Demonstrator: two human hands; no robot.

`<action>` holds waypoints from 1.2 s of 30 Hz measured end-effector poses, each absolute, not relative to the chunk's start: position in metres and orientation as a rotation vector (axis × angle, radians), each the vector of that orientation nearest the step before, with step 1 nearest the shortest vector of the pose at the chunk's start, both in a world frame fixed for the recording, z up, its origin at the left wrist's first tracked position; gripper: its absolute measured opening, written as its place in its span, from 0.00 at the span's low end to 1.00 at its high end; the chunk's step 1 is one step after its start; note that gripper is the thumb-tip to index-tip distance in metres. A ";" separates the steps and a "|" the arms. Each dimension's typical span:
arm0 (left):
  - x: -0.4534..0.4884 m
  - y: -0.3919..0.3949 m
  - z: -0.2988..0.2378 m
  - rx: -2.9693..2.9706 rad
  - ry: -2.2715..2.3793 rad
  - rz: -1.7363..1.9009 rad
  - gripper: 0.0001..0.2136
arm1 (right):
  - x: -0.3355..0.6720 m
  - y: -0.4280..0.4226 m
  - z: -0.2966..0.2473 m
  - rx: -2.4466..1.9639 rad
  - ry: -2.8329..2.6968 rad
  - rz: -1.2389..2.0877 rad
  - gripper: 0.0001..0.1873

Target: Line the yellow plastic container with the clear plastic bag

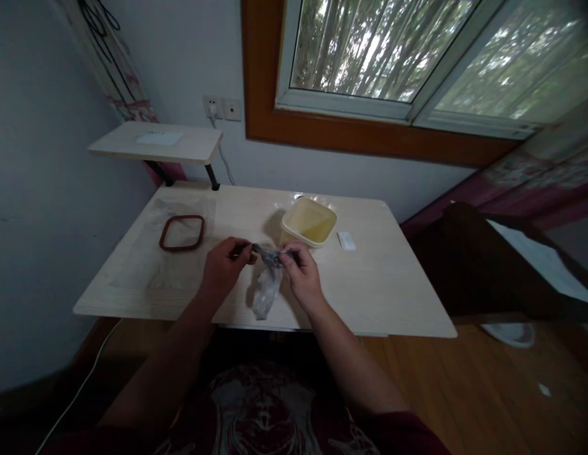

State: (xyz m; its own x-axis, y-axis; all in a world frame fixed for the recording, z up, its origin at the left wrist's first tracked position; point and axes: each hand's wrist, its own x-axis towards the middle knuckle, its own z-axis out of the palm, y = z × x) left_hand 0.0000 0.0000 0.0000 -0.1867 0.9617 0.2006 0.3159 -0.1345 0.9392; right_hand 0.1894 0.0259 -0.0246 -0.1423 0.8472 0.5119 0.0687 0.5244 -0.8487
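Between my two hands hangs a crumpled clear plastic bag (pixel 267 292), its gathered top dark and twisted. My left hand (pixel 228 262) pinches one end of that top, and my right hand (pixel 301 270) grips the other end. Whatever the bag contains cannot be made out. Just behind my right hand stands a pale yellow square tub (pixel 309 221) without a lid on it. To the left, a reddish-brown square ring with rounded corners (pixel 181 248) lies on a flat clear plastic sheet (pixel 147 268).
A small white packet (pixel 346 241) lies right of the tub on the light wooden table (pixel 384 284). A raised shelf (pixel 118 138) stands at the back left, holding a sheet of paper (pixel 160 138). Dark furniture (pixel 465 265) is at the right.
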 end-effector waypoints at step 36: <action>-0.051 0.019 -0.010 1.797 1.173 0.639 0.08 | 0.211 0.036 0.029 -0.787 -1.357 1.007 0.12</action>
State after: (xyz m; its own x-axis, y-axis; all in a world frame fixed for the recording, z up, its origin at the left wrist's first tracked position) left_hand -0.0513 0.0194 -0.0104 0.4237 0.9049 -0.0399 0.4568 -0.1754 0.8721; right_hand 0.2108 0.0359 0.0285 -0.0595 0.9132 0.4032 -0.1212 0.3943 -0.9109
